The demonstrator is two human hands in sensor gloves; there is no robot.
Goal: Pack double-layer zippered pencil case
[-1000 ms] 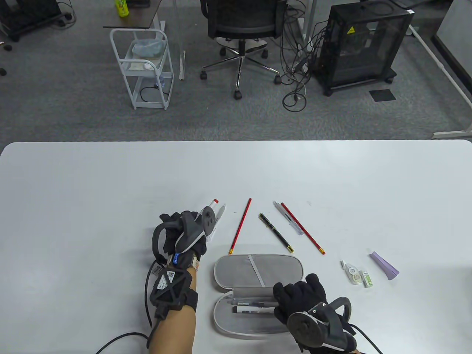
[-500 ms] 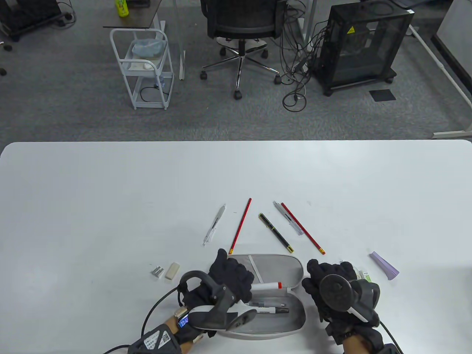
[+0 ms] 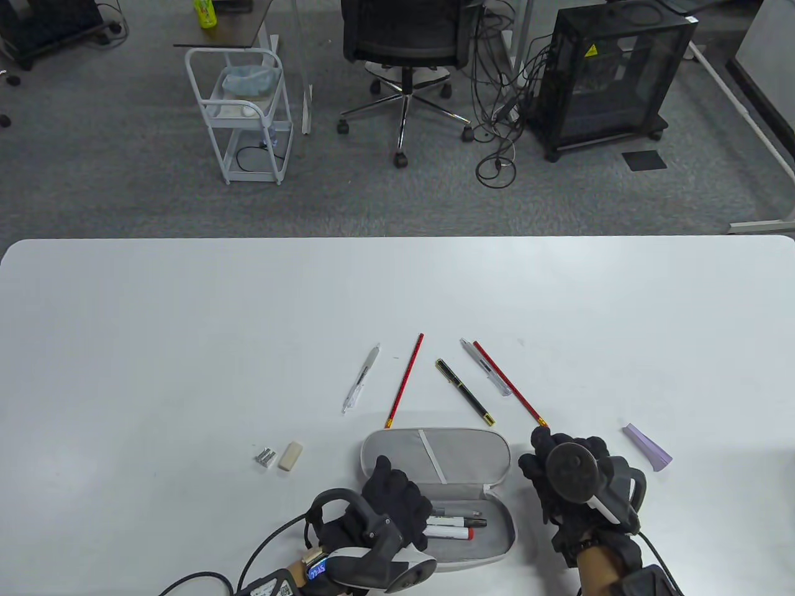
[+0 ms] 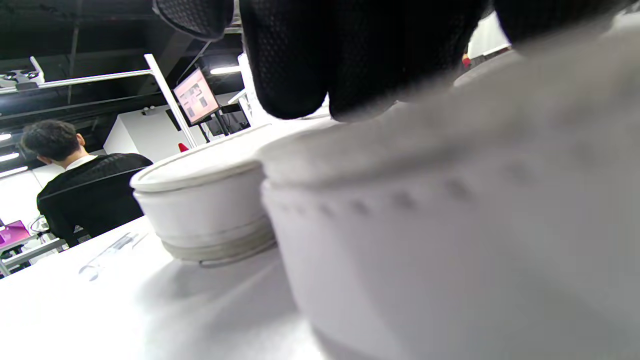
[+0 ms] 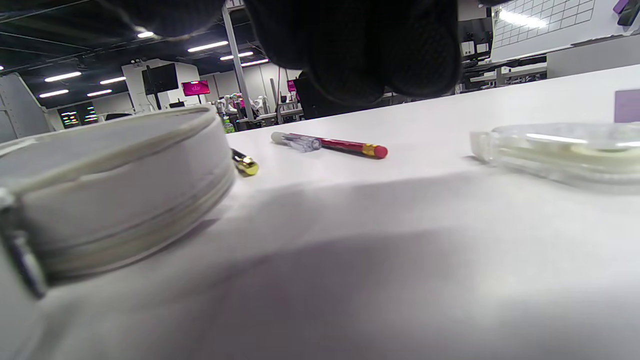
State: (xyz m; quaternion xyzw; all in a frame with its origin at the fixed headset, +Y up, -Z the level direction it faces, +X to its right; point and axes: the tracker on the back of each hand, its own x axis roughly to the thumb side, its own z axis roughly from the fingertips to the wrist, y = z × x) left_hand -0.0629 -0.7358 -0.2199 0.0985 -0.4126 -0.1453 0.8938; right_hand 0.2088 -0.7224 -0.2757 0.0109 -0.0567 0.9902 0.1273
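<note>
Here the pencil case lies unzipped and spread flat near the front edge of the table, lid half on the far side, tray half on the near side. The left hand reaches into the tray from the left, fingers curled around the white marker with the red cap, which lies in the tray beside two darker pens. Whether the fingers have let go of the marker cannot be told; they appear to be gripping its barrel. The right hand hovers just right of the case, over the spot where the correction tape rests; the table view hides its fingers under the tracker, and the right wrist view shows only curled fingertips above the table, not touching the tape, so its grip cannot be told.

The step in hand looks like seating the marker in the lower compartment. Left outside, on the far side of the case, are a white pen, two red pencils, a black pen and a clear pen; a purple piece lies to the right, an eraser and small metal bits to the left. Next, probably, the left hand releases the marker while the right pinches the tape by its edges and carries it left into the case.
</note>
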